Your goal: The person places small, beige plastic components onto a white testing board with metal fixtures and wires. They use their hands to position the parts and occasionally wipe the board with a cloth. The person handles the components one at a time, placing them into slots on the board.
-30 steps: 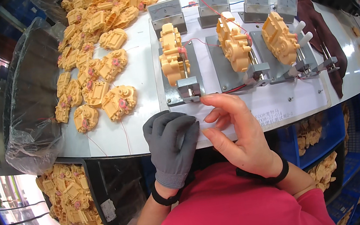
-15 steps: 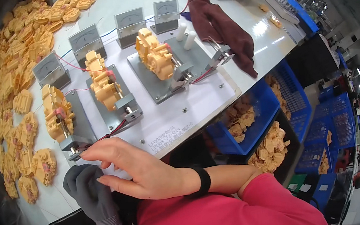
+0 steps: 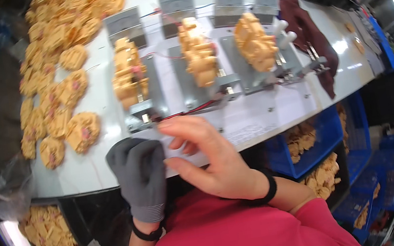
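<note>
My left hand [image 3: 139, 171], in a grey knit glove, is curled at the table's near edge, its fingertips turned under and hidden. Beside it, my bare right hand [image 3: 212, 158] has its thumb and index finger apart, with nothing visible between them. Its fingertips are close to the metal clamp [image 3: 142, 113] of the leftmost test fixture. In that fixture stands a yellow plastic gear housing [image 3: 128, 74] with a pink part. A second housing [image 3: 198, 55] and a third housing [image 3: 254, 44] stand upright in the fixtures further right.
Behind the fixtures stand several dial meters [image 3: 124, 26], joined by thin wires. Loose yellow housings [image 3: 56, 37] are heaped at the left. A maroon cloth [image 3: 302, 27] lies at the right beside white pegs [image 3: 286, 40]. Blue crates [image 3: 326, 130] holding yellow parts sit below the table's right edge.
The view has swung, so the table and fixtures appear further right and slightly higher. Both hands remain near the leftmost fixture's clamp, in much the same poses.
</note>
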